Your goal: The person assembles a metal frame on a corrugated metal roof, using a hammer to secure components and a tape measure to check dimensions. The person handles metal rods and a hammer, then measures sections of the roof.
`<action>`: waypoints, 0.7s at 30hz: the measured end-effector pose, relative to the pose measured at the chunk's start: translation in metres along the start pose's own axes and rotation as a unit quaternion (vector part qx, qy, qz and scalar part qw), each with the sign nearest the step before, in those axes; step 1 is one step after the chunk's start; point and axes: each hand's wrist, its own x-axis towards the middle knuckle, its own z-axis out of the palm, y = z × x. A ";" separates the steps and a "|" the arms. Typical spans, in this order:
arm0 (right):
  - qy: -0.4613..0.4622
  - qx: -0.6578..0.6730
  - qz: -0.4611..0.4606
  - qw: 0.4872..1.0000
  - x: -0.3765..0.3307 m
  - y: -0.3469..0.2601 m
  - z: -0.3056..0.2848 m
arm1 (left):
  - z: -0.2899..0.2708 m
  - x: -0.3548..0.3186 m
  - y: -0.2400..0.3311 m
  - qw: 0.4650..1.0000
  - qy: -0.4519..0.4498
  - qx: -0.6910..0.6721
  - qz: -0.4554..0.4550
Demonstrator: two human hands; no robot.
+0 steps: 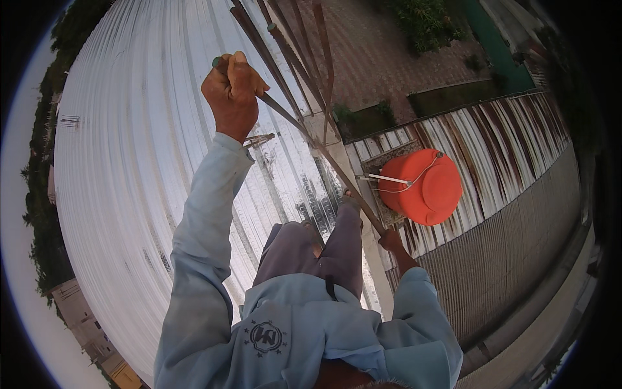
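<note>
A long brown metal rod (pixel 348 179), which looks like rebar, slants across in front of me. My left hand (pixel 233 94) is closed around its upper end, where a green tip (pixel 217 61) sticks out beside the fingers. Lower down and to the right, my right hand (pixel 391 241) wraps the same rod. Between my hands the rod passes in front of a concrete wall top (pixel 322 129). Whether it touches the wall there, I cannot tell.
Several upright rusty bars (pixel 285 61) rise by the wall, beyond the held rod. A shiny corrugated metal roof (pixel 142 142) spreads under me and leftward. At right, a red water tank (pixel 431 188) with a white pipe stands by a rusty lower roof (pixel 499 155). A paved yard (pixel 369 52) lies far below.
</note>
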 end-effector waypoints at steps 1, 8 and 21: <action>-0.003 0.004 0.013 1.000 -0.006 -0.011 -0.004 | -0.007 0.003 0.001 1.000 0.006 0.011 -0.009; -0.017 -0.010 0.005 1.000 -0.018 -0.033 -0.015 | -0.047 0.024 -0.015 0.998 0.046 -0.018 -0.027; -0.006 -0.026 0.061 0.998 -0.044 -0.077 -0.059 | -0.060 0.098 -0.038 0.998 0.015 -0.016 -0.065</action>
